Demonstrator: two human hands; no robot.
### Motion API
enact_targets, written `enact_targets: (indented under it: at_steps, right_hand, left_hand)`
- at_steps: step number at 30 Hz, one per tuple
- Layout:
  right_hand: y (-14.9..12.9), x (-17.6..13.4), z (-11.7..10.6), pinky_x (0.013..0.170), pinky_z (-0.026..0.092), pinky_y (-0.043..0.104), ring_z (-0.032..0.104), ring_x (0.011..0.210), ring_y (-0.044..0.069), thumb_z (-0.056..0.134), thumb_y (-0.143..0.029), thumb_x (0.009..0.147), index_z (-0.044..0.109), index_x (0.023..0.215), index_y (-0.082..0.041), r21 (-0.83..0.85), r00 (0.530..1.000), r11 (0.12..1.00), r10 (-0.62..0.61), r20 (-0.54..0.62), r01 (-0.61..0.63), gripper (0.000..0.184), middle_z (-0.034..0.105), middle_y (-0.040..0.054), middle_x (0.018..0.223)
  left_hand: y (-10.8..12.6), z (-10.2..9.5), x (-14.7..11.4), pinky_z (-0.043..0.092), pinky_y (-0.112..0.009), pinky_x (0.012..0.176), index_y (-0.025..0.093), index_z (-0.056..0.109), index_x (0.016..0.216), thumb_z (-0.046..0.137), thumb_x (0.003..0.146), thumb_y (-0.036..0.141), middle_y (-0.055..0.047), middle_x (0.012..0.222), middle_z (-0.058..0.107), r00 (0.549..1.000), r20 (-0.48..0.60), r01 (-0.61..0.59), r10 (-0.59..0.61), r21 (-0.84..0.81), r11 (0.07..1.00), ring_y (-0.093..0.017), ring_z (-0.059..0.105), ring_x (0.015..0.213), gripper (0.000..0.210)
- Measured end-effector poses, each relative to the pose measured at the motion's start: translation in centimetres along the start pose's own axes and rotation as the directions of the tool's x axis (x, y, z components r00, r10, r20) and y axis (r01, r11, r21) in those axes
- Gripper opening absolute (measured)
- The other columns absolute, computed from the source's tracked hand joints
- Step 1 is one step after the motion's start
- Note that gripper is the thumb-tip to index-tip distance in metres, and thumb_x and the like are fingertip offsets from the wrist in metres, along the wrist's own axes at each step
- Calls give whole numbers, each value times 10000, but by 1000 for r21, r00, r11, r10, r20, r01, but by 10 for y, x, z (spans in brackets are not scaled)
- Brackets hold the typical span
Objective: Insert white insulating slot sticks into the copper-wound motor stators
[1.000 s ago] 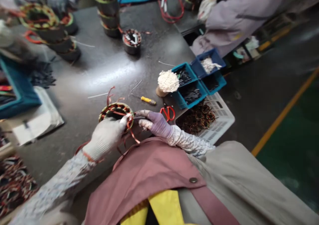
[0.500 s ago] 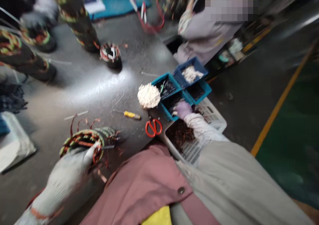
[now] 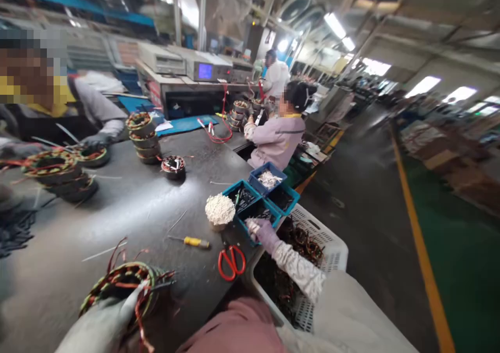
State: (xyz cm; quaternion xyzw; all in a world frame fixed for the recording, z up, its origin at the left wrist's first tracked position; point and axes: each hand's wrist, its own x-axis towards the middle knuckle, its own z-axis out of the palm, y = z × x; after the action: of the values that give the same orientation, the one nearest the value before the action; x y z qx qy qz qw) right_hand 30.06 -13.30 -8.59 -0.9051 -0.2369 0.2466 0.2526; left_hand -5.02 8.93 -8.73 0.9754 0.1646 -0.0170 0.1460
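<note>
In a white glove, my left hand [image 3: 107, 319] grips the near side of a motor stator [image 3: 156, 280], a ring with copper windings and loose reddish wires, at the bench's front left. Its thumb lies along the rim; the other fingers are mostly hidden. My right hand [image 3: 266, 234], in a purple glove, reaches over a blue bin [image 3: 271, 209] of dark pieces. Its fingers are bent together, and whatever is between them cannot be made out. Red-handled scissors [image 3: 233, 259] and a yellow-handled screwdriver [image 3: 196, 242] lie between my hands, near a heaped container of white pieces [image 3: 220, 210].
A white crate [image 3: 338, 254] holding more wound stators stands below the bins by my right arm. Stacked stators [image 3: 146, 142] rise across the bench [image 3: 128, 202]. One co-worker [image 3: 279, 139] sits beyond the bins; another person's gloved hand [image 3: 96, 140] is at far left.
The view has tilted up, bringing the room beyond into sight. My right hand has shifted slightly toward the bin's near-left side and its fingers look more gathered. My left hand keeps hold of the stator.
</note>
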Motion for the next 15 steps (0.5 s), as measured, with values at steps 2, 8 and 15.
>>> enact_targets:
  at_steps: [2, 8, 15]
  right_hand:
    - [-17, -32, 34, 514, 459, 235, 537, 529, 100, 446, -589, 909, 658, 887, -143, 263, 987, 965, -44, 154, 2, 494, 617, 28, 673]
    - [-62, -78, 95, 458, 381, 208, 465, 469, 63, 834, -498, 498, 697, 780, -141, 759, 896, 572, -91, 435, -311, 475, 563, -38, 548]
    - [-89, -80, 119, 460, 426, 226, 496, 462, 77, 786, -510, 547, 714, 776, -137, 733, 917, 608, -21, 399, -305, 443, 585, -31, 530]
  left_hand:
    - [20, -23, -1, 605, -454, 863, 435, 648, 1279, 574, 693, 439, -30, 1157, 747, 991, 108, 78, -79, 8, 997, -346, 703, 1065, 590]
    - [51, -60, 10, 547, -436, 892, 169, 483, 1450, 515, 892, 423, -199, 1215, 687, 937, 314, 102, -152, 172, 980, -341, 669, 1106, 613]
    - [45, -56, 5, 544, -404, 864, 134, 513, 1398, 580, 885, 449, -160, 1021, 741, 907, 406, 19, -113, 229, 973, -320, 692, 1015, 606]
